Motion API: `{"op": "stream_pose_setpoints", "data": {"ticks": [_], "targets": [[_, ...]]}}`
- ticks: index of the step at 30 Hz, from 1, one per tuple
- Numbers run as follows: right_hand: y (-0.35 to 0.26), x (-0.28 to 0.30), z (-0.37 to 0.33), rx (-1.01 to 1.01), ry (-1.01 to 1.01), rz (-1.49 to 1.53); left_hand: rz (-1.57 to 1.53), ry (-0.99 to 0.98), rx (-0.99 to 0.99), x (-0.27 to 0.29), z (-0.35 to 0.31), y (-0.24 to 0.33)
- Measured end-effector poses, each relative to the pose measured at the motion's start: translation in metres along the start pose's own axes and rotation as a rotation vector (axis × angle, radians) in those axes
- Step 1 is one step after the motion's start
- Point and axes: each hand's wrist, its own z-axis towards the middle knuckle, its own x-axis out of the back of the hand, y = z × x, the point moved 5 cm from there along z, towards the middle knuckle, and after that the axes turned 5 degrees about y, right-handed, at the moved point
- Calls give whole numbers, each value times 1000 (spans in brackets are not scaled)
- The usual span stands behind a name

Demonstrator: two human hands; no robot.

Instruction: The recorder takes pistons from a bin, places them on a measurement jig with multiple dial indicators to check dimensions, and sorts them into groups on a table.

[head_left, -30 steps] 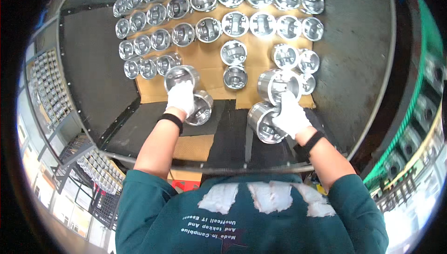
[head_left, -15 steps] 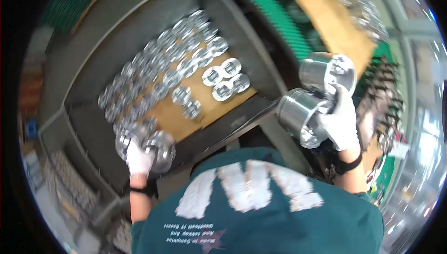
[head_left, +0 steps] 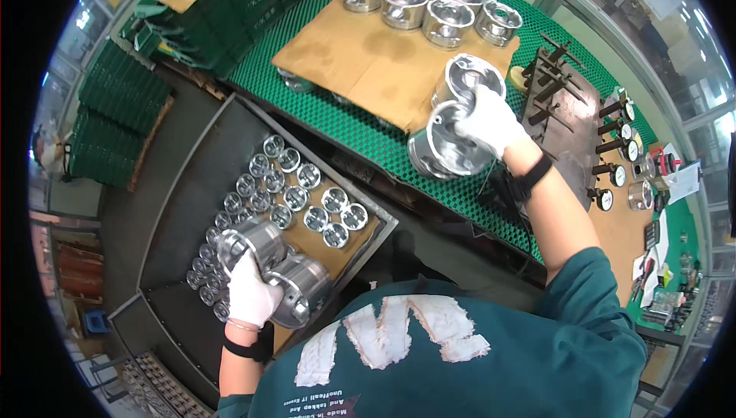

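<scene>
My gloved left hand (head_left: 253, 293) is closed on two metal pistons, an upper piston (head_left: 264, 240) and a lower piston (head_left: 307, 280), above the near part of a dark metal bin (head_left: 387, 226). Rows of pistons (head_left: 295, 197) stand in that bin on a brown sheet. On the right, my gloved right hand (head_left: 491, 121) grips another pair, a far piston (head_left: 458, 75) and a near piston (head_left: 438, 146). This pair is at the near right edge of a cardboard sheet (head_left: 360, 62) on the bench; whether it touches is unclear. Several pistons (head_left: 448, 23) stand at the sheet's far end.
Green ribbed matting (head_left: 261, 73) covers the bench. Dial gauges (head_left: 609, 173) on a metal fixture stand to the right. Green crates (head_left: 253, 4) are stacked at the back left, near more green trays (head_left: 115, 119). More pistons partly show beneath the cardboard.
The view has swung, so more of the bench shows. My right hand has brought its two pistons to the cardboard's edge. My left hand still holds its pair over the bin.
</scene>
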Motion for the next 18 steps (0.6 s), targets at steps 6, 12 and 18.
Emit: {"op": "stream_pose_setpoints", "data": {"ticks": [6, 12, 18], "targets": [[36, 10, 76, 91, -29, -148, -50, 74, -202, 7, 46, 103], [124, -30, 144, -106, -149, -350, -6, 34, -225, 1, 99, 160], [97, -14, 120, -286, -104, -173, 134, 64, -415, -24, 197, 223]]}}
